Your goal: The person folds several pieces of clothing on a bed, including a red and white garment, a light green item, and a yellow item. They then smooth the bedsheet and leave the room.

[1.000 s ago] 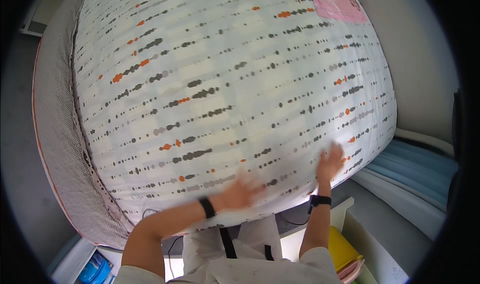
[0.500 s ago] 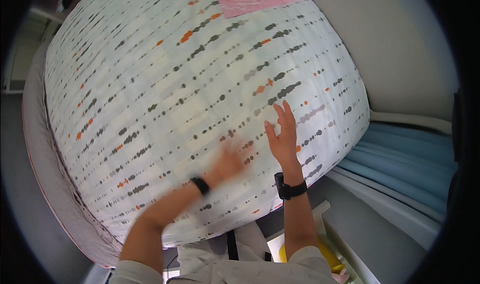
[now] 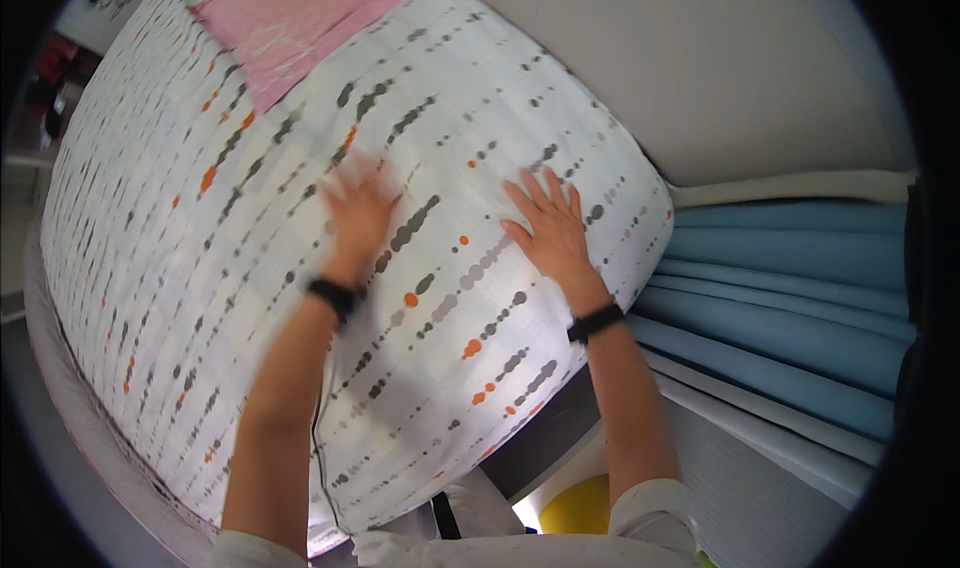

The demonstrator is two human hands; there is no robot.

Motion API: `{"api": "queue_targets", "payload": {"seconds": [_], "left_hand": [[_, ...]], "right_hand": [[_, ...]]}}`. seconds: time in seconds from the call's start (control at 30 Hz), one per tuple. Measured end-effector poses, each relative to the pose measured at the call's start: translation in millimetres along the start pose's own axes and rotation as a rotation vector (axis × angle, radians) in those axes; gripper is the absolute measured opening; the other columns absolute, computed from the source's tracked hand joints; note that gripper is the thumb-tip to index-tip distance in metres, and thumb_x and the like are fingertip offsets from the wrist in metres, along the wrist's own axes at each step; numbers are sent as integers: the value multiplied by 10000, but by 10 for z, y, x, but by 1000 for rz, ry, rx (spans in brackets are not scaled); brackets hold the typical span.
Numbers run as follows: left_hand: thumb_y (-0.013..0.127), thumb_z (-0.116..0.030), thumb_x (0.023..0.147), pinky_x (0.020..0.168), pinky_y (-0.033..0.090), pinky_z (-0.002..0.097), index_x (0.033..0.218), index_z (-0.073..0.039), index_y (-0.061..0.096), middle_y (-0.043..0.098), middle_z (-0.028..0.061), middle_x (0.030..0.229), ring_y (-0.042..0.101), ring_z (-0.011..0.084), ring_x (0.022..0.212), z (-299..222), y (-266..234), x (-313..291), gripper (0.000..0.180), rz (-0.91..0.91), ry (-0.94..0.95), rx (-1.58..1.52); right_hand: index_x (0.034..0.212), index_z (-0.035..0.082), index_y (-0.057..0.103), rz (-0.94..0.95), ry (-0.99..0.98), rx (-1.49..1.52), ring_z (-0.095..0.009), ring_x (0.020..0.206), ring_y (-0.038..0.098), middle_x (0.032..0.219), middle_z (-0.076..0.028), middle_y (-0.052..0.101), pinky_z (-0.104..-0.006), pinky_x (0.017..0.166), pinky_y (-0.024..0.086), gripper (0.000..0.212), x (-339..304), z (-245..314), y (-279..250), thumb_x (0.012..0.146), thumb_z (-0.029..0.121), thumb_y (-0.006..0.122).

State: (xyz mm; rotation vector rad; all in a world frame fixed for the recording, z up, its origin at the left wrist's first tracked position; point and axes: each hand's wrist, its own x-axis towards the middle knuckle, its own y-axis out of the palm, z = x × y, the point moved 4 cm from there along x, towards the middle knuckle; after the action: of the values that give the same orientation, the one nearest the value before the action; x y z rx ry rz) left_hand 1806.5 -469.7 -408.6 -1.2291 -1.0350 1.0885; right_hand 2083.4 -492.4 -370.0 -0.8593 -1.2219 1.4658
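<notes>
A white bed sheet [image 3: 430, 358] with rows of grey and orange dots covers the mattress before me. My left hand [image 3: 360, 210] is over the middle of the sheet, its fingers spread and blurred by motion. To its right, my right hand [image 3: 548, 226] lies flat on or just above the sheet near the right edge, fingers apart. Neither hand holds anything. Both wrists wear black bands. A pink cloth [image 3: 290, 28] with a rose print rests on the sheet at the far end, beyond my left hand.
Blue curtains [image 3: 780, 298] hang at the right beside the bed's corner. A beige wall or panel [image 3: 700, 68] rises along the far right side. The grey padded bed edge [image 3: 60, 358] curves along the left. Something yellow [image 3: 577, 508] stands low by my body.
My view has turned, so the pink cloth now appears further left and nearer. My left hand has reached forward over the sheet, and the right hand's fingers have spread wider.
</notes>
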Motion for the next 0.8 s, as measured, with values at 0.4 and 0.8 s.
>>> {"api": "queue_targets", "payload": {"seconds": [0.4,0.8], "left_hand": [[633,-190,782,1063,133,473,1349,9,293,240,209,1428,233,355,1315,-444,-444,-480,690,295,53,-742],[716,-446,574,1023,-28,665,1151,-250,577,276,79,1447,97,333,1372,-2177,-511,-1321,625,259,649,-1127]], "right_hand": [[1224,70,495,-217,-2,280,-284,1232,385,1316,-103,445,-407,1035,291,418,580,-451,-194,846,237,555],[1360,-23,273,-44,521,314,-356,1266,306,1403,-205,293,-386,1079,215,589,-747,-2319,145,930,354,412]]}}
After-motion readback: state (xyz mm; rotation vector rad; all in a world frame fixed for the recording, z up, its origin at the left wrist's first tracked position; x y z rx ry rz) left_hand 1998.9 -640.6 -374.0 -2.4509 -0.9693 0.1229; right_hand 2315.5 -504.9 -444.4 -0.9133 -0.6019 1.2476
